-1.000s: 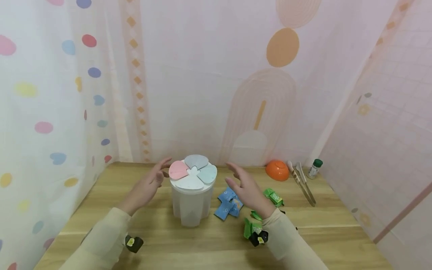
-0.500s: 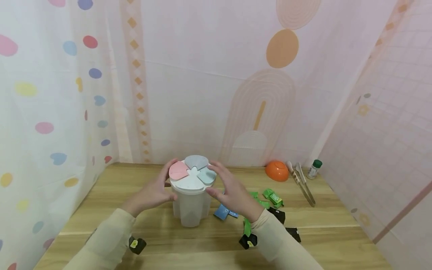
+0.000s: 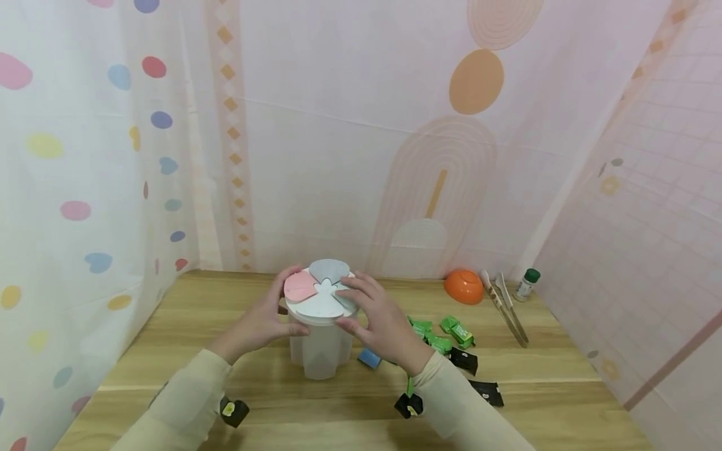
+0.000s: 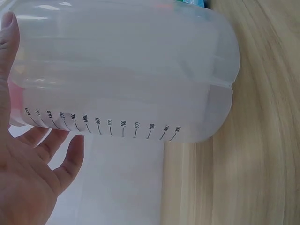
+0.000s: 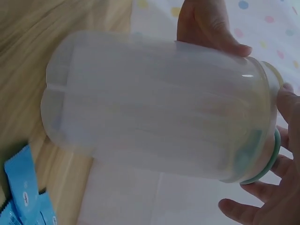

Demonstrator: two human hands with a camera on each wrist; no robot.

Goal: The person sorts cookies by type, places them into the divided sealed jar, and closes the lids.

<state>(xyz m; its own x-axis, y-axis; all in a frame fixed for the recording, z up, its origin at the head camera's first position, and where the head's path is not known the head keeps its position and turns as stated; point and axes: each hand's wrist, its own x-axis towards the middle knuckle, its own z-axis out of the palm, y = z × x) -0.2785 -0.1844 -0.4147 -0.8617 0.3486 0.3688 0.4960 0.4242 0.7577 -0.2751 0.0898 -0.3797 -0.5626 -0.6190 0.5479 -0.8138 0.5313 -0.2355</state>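
A tall translucent storage container [image 3: 320, 354] stands upright on the wooden table, printed with a measuring scale in the left wrist view. Its round white lid [image 3: 318, 308] has petal-shaped flaps in pink, grey-blue, pale green and white. My left hand [image 3: 254, 326] holds the container's upper left side, thumb at the front and fingers round the back. From the right, my right hand [image 3: 386, 322] grips the lid, its thumb at the front rim and its fingers over the pale green flap. In the right wrist view, that thumb and the fingers [image 5: 262, 192] sit at the lid's edge.
Blue packets [image 5: 23, 187] lie right of the container, partly hidden by my right hand. Green packets [image 3: 458, 332] and black packets [image 3: 487, 393] are scattered further right; another black packet [image 3: 234, 411] lies by my left sleeve. An orange bowl [image 3: 464, 287], tongs [image 3: 514, 319] and a green-capped jar [image 3: 526, 286] stand back right.
Both hands have come inward from either side of the container. The left has taken hold of its upper side, and the right has closed on the lid, its fingers moving over the green flap.
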